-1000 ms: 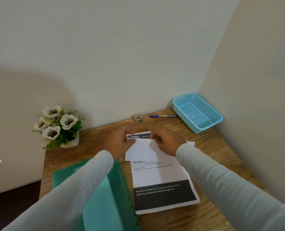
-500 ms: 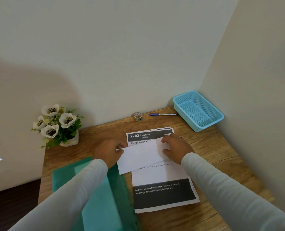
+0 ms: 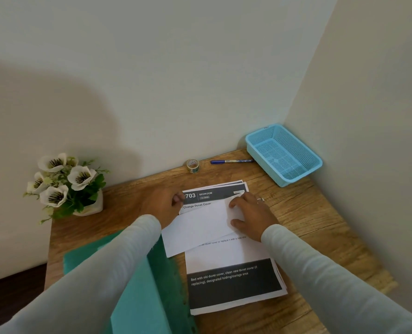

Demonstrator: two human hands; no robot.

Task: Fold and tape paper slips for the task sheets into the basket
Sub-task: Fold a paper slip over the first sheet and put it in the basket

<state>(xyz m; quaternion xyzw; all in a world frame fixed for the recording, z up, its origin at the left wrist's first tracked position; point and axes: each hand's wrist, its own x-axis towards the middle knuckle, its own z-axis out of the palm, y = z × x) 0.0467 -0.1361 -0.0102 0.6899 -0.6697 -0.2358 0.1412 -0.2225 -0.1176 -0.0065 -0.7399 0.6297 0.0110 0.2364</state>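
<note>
A folded white paper slip [image 3: 200,227] lies tilted across the upper part of the stack of printed task sheets [image 3: 231,280] on the wooden desk [image 3: 320,225]. My left hand [image 3: 166,208] rests on the slip's left end, its fingertips reaching the sheet's dark header. At the slip's right end my right hand [image 3: 250,213] presses down, fingers spread flat and thumb on the paper. The light blue mesh basket [image 3: 284,153] stands in the far right corner with nothing seen inside. A small tape roll [image 3: 192,165] stands upright by the back wall.
A blue pen [image 3: 231,161] lies between the tape roll and the basket. An open green folder [image 3: 147,285] covers the desk's near left, partly under my left sleeve. A pot of white flowers [image 3: 65,184] stands at the far left. Walls close the back and right.
The slip was held up at the sheet's top, then came down flat onto the sheets. Both hands moved toward me with it and now press on its two ends.
</note>
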